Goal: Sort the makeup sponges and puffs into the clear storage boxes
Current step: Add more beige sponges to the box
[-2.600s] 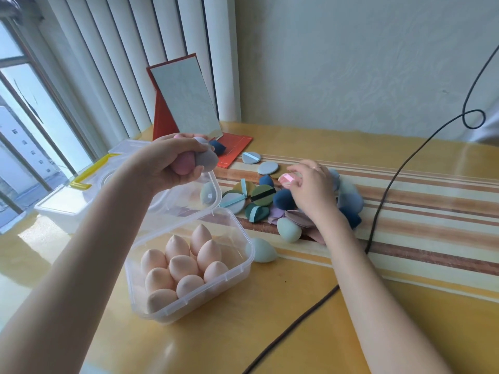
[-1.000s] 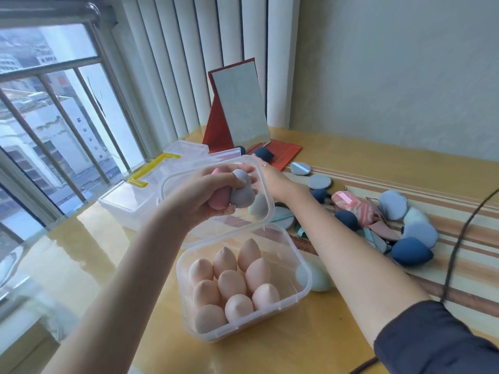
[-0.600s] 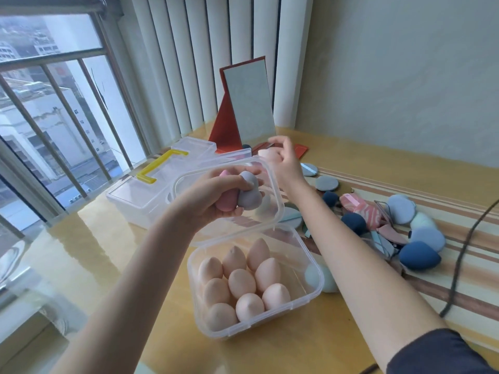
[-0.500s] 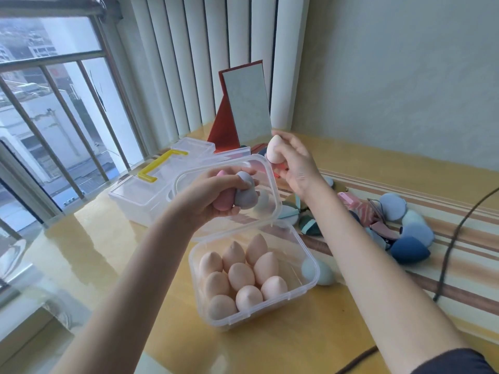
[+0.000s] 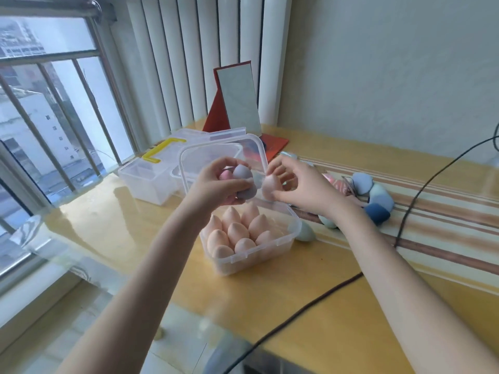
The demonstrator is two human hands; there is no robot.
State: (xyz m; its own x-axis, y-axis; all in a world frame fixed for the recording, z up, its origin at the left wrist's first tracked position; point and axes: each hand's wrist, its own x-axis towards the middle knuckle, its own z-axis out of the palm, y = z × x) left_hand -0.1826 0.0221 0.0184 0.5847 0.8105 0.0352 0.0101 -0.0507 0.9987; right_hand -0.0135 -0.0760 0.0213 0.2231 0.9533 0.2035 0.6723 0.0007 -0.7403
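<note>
A clear storage box (image 5: 293,233) stands on the table with its lid (image 5: 259,147) tipped up behind it and several peach egg-shaped sponges (image 5: 237,233) inside. Above the box, my left hand (image 5: 216,188) grips a grey-purple sponge (image 5: 243,182) and a pink sponge (image 5: 225,174). My right hand (image 5: 302,188) pinches a peach sponge (image 5: 268,186) right beside the grey one. A pile of blue, teal and pink sponges and puffs (image 5: 375,195) lies to the right, partly hidden by my right arm.
A second clear box with a yellow handle (image 5: 151,171) sits at the back left. A red folding mirror (image 5: 237,101) stands behind the boxes. A pale green sponge (image 5: 305,233) lies beside the open box. A black cable (image 5: 405,220) crosses the striped mat.
My right hand left the pile, took a peach sponge from near the mirror, and brought it down beside my left hand. My left hand kept hold of its two sponges.
</note>
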